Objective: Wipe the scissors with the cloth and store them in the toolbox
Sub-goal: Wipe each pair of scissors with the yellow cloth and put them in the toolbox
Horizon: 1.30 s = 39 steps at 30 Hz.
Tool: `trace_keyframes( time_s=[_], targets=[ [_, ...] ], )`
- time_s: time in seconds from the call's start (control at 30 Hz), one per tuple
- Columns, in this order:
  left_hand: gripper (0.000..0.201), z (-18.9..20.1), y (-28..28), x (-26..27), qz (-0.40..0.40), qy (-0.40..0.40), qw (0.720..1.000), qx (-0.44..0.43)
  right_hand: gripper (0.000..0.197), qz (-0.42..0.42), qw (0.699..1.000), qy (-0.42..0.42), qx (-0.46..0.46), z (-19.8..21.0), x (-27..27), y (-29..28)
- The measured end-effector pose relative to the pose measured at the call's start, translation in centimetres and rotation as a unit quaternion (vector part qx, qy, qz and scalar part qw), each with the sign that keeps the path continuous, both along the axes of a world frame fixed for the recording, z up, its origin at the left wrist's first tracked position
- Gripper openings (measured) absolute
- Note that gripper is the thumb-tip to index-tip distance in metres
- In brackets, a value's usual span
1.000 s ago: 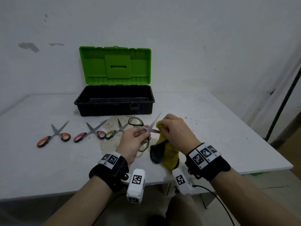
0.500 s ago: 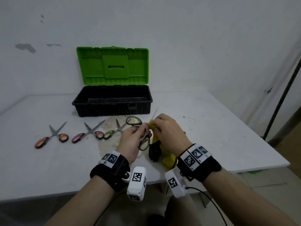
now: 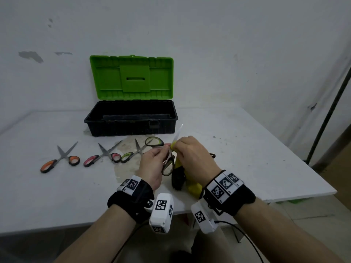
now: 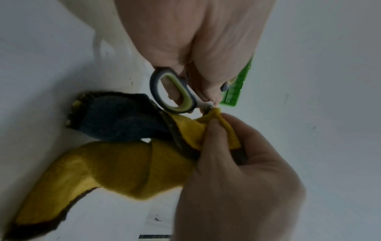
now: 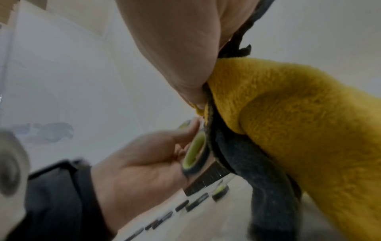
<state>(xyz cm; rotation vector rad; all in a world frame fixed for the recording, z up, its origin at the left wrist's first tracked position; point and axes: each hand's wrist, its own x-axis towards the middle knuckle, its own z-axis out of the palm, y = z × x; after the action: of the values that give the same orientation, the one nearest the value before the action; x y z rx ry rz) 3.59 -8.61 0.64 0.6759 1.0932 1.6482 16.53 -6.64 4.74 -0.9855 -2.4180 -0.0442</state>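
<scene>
Toolbox (image 3: 131, 121): on the desk (image 3: 247, 149), at the back near the wall — lid (image 3: 131, 77) raised upright behind the box.
Scissors on the desk: three pairs in a row in front of the toolbox; left pair (image 3: 60, 158) well apart from the middle pair (image 3: 104, 155), right pair (image 3: 135, 152) just beside the middle one.
Held scissors (image 3: 168, 162): right of the row, in front of the toolbox's right end, above the desk — between the two hands.
Left hand (image 3: 152, 166): left of the held scissors.
Right hand (image 3: 191, 155): right of them, touching the blade through the cloth (image 3: 190, 184).
Cloth: hangs below the right hand toward the near desk edge.
</scene>
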Motion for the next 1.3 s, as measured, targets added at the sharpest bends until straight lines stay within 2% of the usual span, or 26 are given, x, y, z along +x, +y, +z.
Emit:
trace_keyframes(
  time_s=[0.13, 0.47, 0.63, 0.77, 0.87, 0.93, 1.07, 1.17, 1.3],
  targets=[
    [0.018, 0.2, 0.0, -0.1, 0.003, -0.006, 1.0, -0.004, 0.023, 0.035, 0.999, -0.022, -0.022, -1.4, -0.4, -1.2],
    [0.021, 0.4, -0.4, -0.6, -0.047, 0.034, 0.998, -0.026, 0.022, 0.012, 0.998, 0.007, -0.056, -0.9, 0.9, -0.7],
    [0.024, 0.3, -0.4, -0.5, -0.053, 0.057, 0.996, -0.039, 0.018, 0.004, 0.998, 0.058, -0.014, -0.2, 0.2, -0.2],
    [0.02, 0.4, -0.2, -0.5, -0.024, 0.044, 0.998, -0.032, 0.019, 0.01, 1.0, 0.0, -0.01, -1.4, -0.5, -0.5],
    [0.019, 0.9, 0.2, -1.5, 0.027, 0.005, 0.999, -0.029, 0.019, -0.013, 0.999, -0.032, -0.033, -1.7, 0.7, -0.4],
    [0.019, 1.1, 0.6, -2.3, 0.039, -0.007, 0.999, -0.029, 0.022, -0.03, 0.998, -0.013, -0.054, -1.2, 2.0, 0.0],
    [0.018, 1.4, 0.8, -2.6, 0.037, -0.025, 0.999, -0.027, 0.021, -0.104, 0.987, 0.072, -0.099, -0.3, 4.9, 3.1],
    [0.018, 1.1, 1.1, -1.9, 0.031, -0.02, 0.999, -0.023, 0.021, -0.151, 0.978, 0.055, -0.135, -0.5, 6.2, 6.0],
    [0.019, 0.7, 1.4, -0.4, 0.028, -0.029, 0.999, -0.023, 0.019, -0.173, 0.97, 0.05, -0.161, -1.5, 5.8, 8.3]
  ],
)
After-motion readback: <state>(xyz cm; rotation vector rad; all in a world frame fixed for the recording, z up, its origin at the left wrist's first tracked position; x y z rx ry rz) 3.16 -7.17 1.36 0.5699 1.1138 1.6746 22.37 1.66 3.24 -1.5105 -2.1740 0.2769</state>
